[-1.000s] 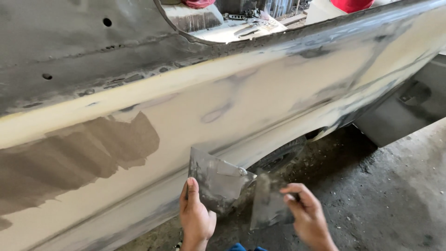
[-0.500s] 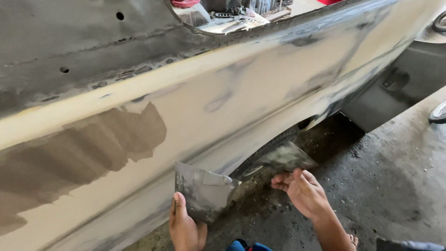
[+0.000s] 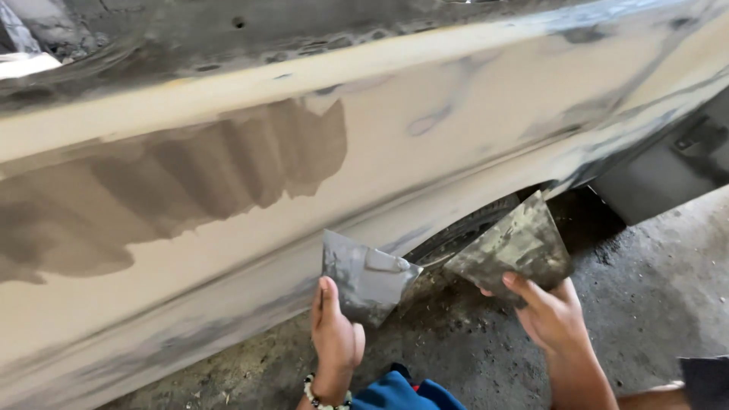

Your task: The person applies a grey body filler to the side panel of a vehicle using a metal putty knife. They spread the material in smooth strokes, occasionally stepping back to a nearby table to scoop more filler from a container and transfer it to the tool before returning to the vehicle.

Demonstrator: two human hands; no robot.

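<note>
- My left hand (image 3: 336,342) grips a flat metal spreader plate (image 3: 364,275) by its lower edge, thumb lying up the near face; a smear of grey filler (image 3: 383,262) sits on its upper part.
- My right hand (image 3: 550,313) is clenched around a second, mottled spreader blade (image 3: 512,247), fingers wrapped over its bottom edge, blade tilted up and to the left.
- The two tools sit close together, tips nearly meeting in front of the wheel arch (image 3: 471,228); I cannot tell whether they actually touch.
- Both are held low, just off the lower part of the car body panel (image 3: 456,144), which is sanded pale with a big darker patch of wet-looking filler (image 3: 197,175) to the upper left.
- Step in hand, as I judge it: loading or cleaning filler between the plate and the blade, not spreading on the panel right now.
- Filler on the plate looks thin, only a small dab left.
- Next move likely calls for scraping the blade edge across the plate to pick up an even bead, then bringing it flat to the panel at a shallow angle.
- Needs a steady left hand as the palette and a light wrist on the right.
- Below: rough concrete floor (image 3: 653,288), a blue cloth edge (image 3: 395,391) near my wrist, and a bead bracelet (image 3: 313,395) on the left wrist.
</note>
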